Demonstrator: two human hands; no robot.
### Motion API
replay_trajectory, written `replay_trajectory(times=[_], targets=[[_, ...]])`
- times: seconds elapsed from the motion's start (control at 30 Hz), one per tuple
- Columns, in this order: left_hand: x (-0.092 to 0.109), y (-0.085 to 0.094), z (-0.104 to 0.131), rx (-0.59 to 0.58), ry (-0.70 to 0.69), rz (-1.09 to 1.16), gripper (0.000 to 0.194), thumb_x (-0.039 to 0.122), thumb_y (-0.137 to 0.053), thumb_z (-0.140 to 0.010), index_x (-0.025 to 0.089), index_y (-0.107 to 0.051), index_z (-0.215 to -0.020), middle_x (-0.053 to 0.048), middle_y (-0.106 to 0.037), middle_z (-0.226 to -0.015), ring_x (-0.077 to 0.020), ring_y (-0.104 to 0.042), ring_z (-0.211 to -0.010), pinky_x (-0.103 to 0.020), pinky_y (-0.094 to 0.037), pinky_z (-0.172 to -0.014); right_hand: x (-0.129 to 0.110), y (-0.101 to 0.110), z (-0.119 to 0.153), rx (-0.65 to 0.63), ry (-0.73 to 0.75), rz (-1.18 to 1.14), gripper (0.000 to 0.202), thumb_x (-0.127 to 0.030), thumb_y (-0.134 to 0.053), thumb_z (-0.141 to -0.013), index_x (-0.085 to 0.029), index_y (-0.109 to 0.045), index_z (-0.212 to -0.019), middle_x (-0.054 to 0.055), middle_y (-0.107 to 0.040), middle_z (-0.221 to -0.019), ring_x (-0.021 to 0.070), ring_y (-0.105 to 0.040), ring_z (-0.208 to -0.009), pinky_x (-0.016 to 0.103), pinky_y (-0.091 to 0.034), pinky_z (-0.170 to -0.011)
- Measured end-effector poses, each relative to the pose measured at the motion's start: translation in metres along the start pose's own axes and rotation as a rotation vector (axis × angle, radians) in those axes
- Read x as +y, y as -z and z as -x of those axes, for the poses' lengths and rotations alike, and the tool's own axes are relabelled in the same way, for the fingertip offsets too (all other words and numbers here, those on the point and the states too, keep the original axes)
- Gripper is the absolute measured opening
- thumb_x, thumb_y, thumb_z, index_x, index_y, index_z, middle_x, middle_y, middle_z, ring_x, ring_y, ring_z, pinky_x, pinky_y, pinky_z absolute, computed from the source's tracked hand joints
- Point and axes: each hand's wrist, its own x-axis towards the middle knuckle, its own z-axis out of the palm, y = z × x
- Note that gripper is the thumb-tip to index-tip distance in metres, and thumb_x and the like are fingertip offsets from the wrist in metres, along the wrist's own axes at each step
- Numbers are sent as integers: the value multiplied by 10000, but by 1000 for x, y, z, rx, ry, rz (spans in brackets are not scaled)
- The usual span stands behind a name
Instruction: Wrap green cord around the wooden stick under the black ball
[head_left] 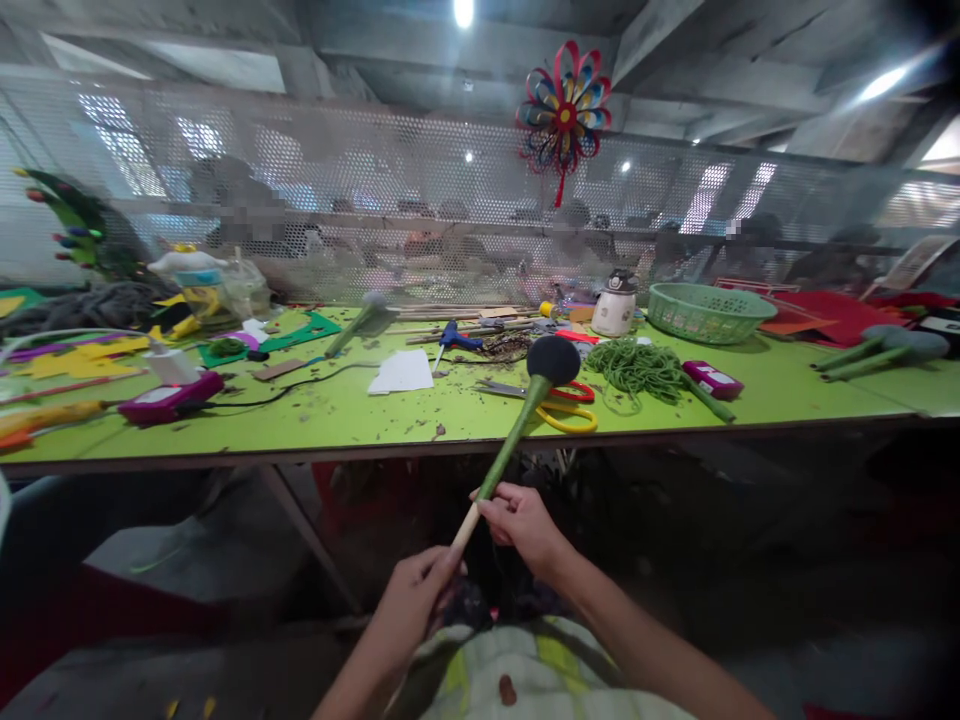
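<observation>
At the far right of the green table (360,425) stands an open plastic basket (709,318); its floor is mostly hidden, and I cannot tell what it holds. Just left of it is an upright white jar (614,312) with a dark lid on, contents hidden. At the far left is a clear bag (246,290), contents too blurred to identify.

The stick (516,430), round dark head uppermost, is tilted across the table's near edge, in front of the person's body. The left hand (420,592) is closed around its bare lower end; the right hand (525,528) pinches it where the green wrapping meets bare wood.

From where I stand, the head and upper stick block part of the scissors (574,410), whose red and yellow handles show to the right. Beyond these lies a heap of green string (637,368), with a purple box (713,380) to its right. Left of the scissors are white paper (401,372) and a blue glue gun (459,340). Dark scraps litter the surface between. A mesh screen (360,180) closes off the far side.
</observation>
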Motion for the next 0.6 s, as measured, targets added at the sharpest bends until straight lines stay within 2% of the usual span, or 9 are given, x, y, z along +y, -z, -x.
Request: replay_trajectory(times=[0.07, 0.13, 0.17, 0.23, 0.3, 0.37, 0.43, 0.53, 0.6], targets=[[2, 2, 1, -183, 147, 144, 418, 557, -473, -800, 162, -583, -722, 110, -279, -418, -42, -154, -322, -171, -131, -323, -2, 1, 2, -34, -12, -32, 286, -355, -684, -731, -104, -634, -857, -108, -325, -444, 38, -248, -389, 214, -171, -405], [1, 2, -1, -288, 224, 226, 429, 565, -423, -820, 170, -577, -751, 116, -272, -407, -43, -131, -302, -175, -115, -311, -1, 1, 2, -41, -22, -49, 287, -359, -681, -733, -103, -632, -854, -109, -320, -442, 37, -242, -387, 214, -162, -405], [0, 1, -2, -262, 206, 193, 440, 571, -414, -820, 169, -577, -745, 110, -293, -398, -47, -156, -295, -176, -130, -307, 1, 1, 1, -32, -24, -48, 286, -361, -683, -730, -104, -630, -843, -109, -320, -443, 36, -239, -386, 214, -161, -403], [-2, 0, -5, -108, 98, 50, 428, 569, -463, -794, 165, -590, -735, 78, -384, -413, -67, -278, -319, -177, -217, -325, 5, 1, -2, 4, -17, -27, 279, -364, -687, -722, -107, -625, -814, -109, -320, -444, 35, -241, -382, 211, -164, -396], [-4, 0, -8, 81, -48, -75, 368, 531, -566, -744, 168, -619, -773, 27, -528, -534, -107, -451, -458, -182, -338, -413, 9, 1, -4, 48, -4, -7, 271, -366, -687, -719, -113, -619, -786, -112, -315, -434, 34, -236, -375, 209, -165, -390], [-4, 1, -8, 154, -125, -93, 329, 482, -648, -694, 178, -646, -820, 2, -599, -680, -131, -519, -607, -180, -389, -506, 11, 0, -5, 72, 2, 2, 268, -369, -687, -718, -115, -613, -762, -114, -312, -422, 34, -232, -371, 209, -163, -390], [-2, 2, -7, 102, -87, -51, 352, 508, -621, -709, 167, -652, -791, 18, -558, -601, -106, -469, -514, -177, -349, -449, 10, 0, -4, 61, -9, -6, 274, -369, -690, -717, -110, -617, -772, -112, -319, -418, 34, -231, -373, 211, -161, -394], [1, 2, -6, -91, 66, 41, 443, 576, -483, -780, 156, -614, -732, 91, -338, -415, -54, -229, -315, -178, -175, -323, 6, 0, -1, 19, -23, -41, 289, -359, -684, -729, -101, -626, -846, -106, -344, -427, 36, -244, -380, 214, -162, -405], [2, 1, -6, -194, 145, 126, 451, 581, -436, -803, 162, -590, -736, 109, -297, -402, -42, -167, -287, -172, -123, -305, 4, 1, -1, -3, -25, -60, 292, -351, -679, -737, -99, -625, -873, -102, -356, -435, 37, -256, -382, 214, -166, -409]])
